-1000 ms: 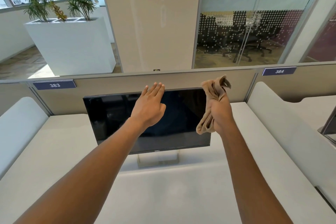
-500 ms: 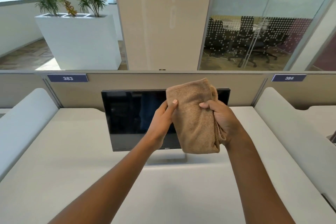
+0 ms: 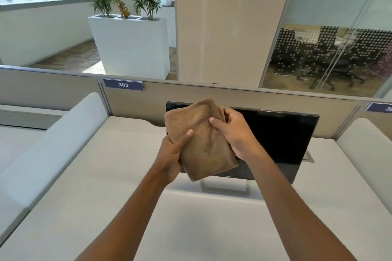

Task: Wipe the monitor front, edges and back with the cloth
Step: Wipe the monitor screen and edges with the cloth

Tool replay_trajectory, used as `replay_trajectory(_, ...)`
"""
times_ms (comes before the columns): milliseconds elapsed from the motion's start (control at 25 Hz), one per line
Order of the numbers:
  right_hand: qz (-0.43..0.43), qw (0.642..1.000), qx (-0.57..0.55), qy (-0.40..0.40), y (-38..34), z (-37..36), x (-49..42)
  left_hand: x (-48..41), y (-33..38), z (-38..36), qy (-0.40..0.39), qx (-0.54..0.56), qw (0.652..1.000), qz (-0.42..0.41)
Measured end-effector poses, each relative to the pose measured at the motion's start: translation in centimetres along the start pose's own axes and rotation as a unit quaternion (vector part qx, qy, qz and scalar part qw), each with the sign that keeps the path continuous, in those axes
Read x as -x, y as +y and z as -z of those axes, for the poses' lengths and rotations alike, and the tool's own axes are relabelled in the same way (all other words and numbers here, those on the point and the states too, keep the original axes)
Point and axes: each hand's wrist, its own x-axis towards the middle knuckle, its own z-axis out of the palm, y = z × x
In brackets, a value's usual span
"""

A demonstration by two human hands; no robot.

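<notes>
A black monitor (image 3: 282,137) with a dark screen stands on a silver base (image 3: 224,188) on the white desk. In front of its left half I hold a folded tan cloth (image 3: 201,144) with both hands. My left hand (image 3: 172,154) grips the cloth's lower left side, thumb on its front. My right hand (image 3: 235,133) grips its upper right edge, thumb pressed on the front. The cloth hides the monitor's left part.
A beige partition (image 3: 63,91) with a blue label reading 383 (image 3: 123,85) runs behind the monitor. White padded dividers (image 3: 53,154) flank the white desk (image 3: 127,207) on both sides. A cable opening (image 3: 308,157) sits right of the monitor.
My left hand left the screen and took hold of the cloth together with my right hand. The cloth went from bunched to flat and folded; the view swung left.
</notes>
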Motion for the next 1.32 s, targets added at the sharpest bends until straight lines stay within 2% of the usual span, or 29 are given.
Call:
replay_trajectory(80,0.076,0.987,0.135,0.047,-0.2,-2.6,-1.3,0.4,0.0,2.2,0.038,0.039,0.998,-0.023)
replay_trajectory(200,0.197,0.922,0.321,0.088,-0.1,-4.7,-3.3,1.0,1.1,5.3,0.088,0.112,0.986,-0.090)
replay_trajectory(360,0.194,0.806,0.558,0.042,1.5,-6.8,-5.0,1.0,3.2,9.1,0.185,0.123,0.964,-0.149)
replay_trajectory(520,0.182,0.739,0.646,0.058,3.8,-7.7,-5.5,0.2,2.5,11.4,0.215,0.004,0.965,-0.149)
replay_trajectory(680,0.187,0.720,0.662,0.086,4.3,-8.2,-5.6,-1.6,-2.1,11.0,0.177,-0.072,0.979,-0.077)
replay_trajectory(800,0.197,0.724,0.655,0.088,4.5,-8.2,-5.5,-2.7,-4.4,8.7,0.124,-0.109,0.986,-0.023)
replay_trajectory(920,0.196,0.725,0.655,0.078,4.5,-8.1,-5.6,-4.0,-4.8,6.1,0.149,-0.125,0.981,0.011)
replay_trajectory(1120,0.203,0.734,0.644,0.075,4.7,-8.2,-5.8,-6.2,-1.4,3.8,0.177,-0.122,0.974,-0.073)
replay_trajectory(1320,0.207,0.743,0.632,0.082,5.0,-8.3,-6.0,-8.9,3.7,2.4,0.135,-0.145,0.962,-0.188)
